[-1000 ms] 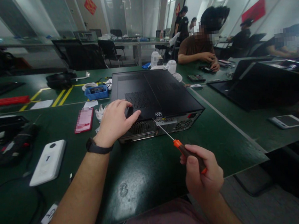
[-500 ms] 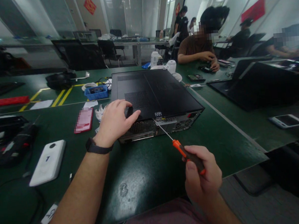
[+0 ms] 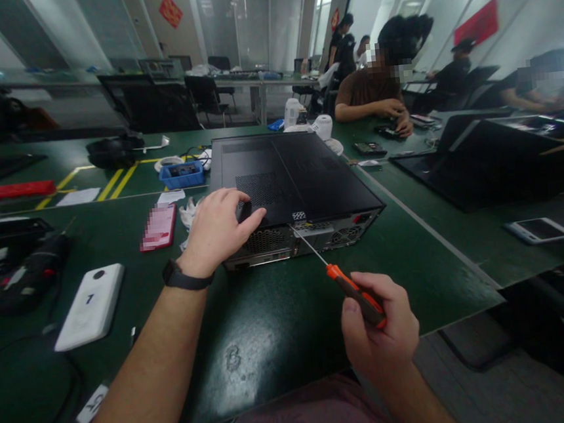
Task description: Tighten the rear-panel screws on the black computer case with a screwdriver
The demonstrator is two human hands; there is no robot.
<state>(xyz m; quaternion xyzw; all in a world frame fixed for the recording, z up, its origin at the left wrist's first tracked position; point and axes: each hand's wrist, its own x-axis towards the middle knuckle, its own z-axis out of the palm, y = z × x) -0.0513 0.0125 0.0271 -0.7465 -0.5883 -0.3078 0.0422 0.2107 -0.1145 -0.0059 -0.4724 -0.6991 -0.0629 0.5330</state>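
In the head view, a flat black computer case [image 3: 321,175] lies on the green surface [image 3: 281,317] straight ahead of me, its rear panel [image 3: 321,239] turned my way. My left hand [image 3: 214,227] rests on top near the rear edge, thumb and forefinger wide apart; a dark patch shows between them, and I cannot tell whether it is shadow or a thing. My right hand [image 3: 382,311] has its fingers wrapped round the handle of an orange and dark screwdriver [image 3: 342,283]. Its shaft slants up and away from me, the tip at the rear edge, just below and left of a patterned sticker [image 3: 299,216]. Whether the tip sits in a screw head is too small to tell.

To work well here, I'd want the shaft square to the panel; it looks aslant to me, and a slanted tip could slip. I'd push along the shaft while I turn, in short twists from the wrist. My left palm should bear down enough that the case can't slide, with that thumb well clear of the tip.
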